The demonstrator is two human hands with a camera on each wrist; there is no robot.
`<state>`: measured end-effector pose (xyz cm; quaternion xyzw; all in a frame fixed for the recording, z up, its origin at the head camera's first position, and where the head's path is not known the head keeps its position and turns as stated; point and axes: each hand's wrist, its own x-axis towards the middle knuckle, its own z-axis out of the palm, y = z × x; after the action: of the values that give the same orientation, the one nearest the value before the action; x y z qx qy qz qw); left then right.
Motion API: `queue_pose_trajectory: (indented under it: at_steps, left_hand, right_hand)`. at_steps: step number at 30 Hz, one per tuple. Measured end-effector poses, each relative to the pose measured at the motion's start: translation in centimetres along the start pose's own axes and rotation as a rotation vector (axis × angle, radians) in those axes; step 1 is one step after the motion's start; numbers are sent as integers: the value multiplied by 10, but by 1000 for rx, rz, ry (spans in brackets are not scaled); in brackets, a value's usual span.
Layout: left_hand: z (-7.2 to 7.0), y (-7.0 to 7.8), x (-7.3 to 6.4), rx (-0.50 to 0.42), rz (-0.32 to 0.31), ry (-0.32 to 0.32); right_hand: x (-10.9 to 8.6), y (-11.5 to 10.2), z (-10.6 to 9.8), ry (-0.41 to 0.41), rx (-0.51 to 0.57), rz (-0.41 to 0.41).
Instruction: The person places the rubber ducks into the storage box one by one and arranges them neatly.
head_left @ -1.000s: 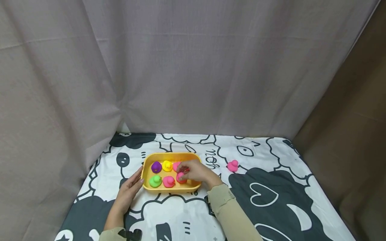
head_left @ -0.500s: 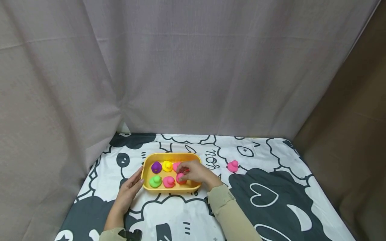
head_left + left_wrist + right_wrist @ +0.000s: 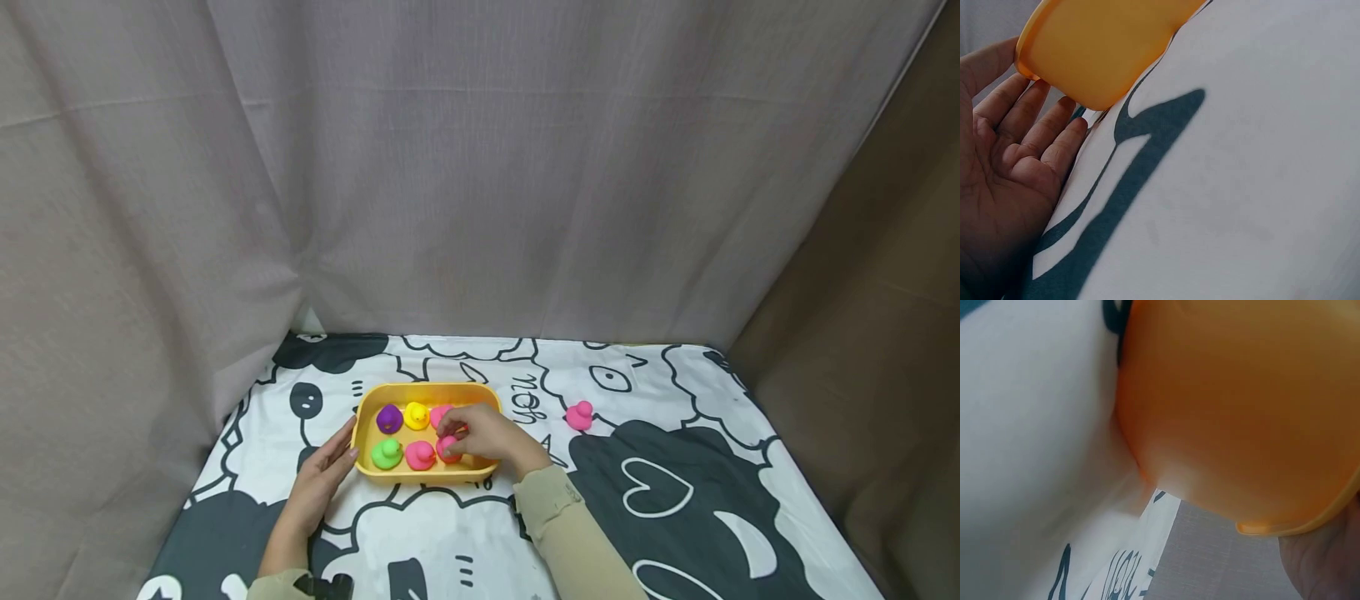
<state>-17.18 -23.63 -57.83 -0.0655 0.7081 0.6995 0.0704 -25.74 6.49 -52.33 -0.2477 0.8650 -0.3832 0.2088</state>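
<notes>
A yellow-orange tray (image 3: 480,391) holds several small toy ducks. Along its far side sit a purple duck (image 3: 389,419), a yellow duck (image 3: 416,416) and a pink duck (image 3: 438,414) partly covered by the right hand. The near side has a green duck (image 3: 387,453) and another pink duck (image 3: 420,455). My right hand (image 3: 487,433) reaches over the tray's right end and pinches a third pink duck (image 3: 447,451) beside them; the right wrist view shows only the tray's outer wall. My left hand (image 3: 321,479) has its fingers extended, fingertips against the tray's left end.
One more pink duck (image 3: 579,415) lies on the black-and-white patterned cloth (image 3: 465,533), to the right of the tray. Grey curtain (image 3: 480,183) hangs behind the cloth, and a brown curtain (image 3: 862,333) closes off the right side.
The pink duck in my right hand has shifted very slightly left, and that hand with it. My left hand and the other ducks stay in place.
</notes>
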Motion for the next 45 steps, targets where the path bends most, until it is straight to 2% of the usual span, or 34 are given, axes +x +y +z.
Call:
queue_pose_trajectory:
  at_steps: [11,20,30,45]
  left_hand:
    - [-1,-1,0,3,-4,-1]
    - [-1,-1,0,9,2,-4]
    - [-1,-1,0,7,10,-9]
    - [-1,-1,1,7,13,-8]
  right_hand:
    - [-1,0,-1,17,0,-20]
    - [-1,1,1,62,8,5]
    - [-3,3,1,108,19,-36]
    - [-4,4,2,124,31,-51]
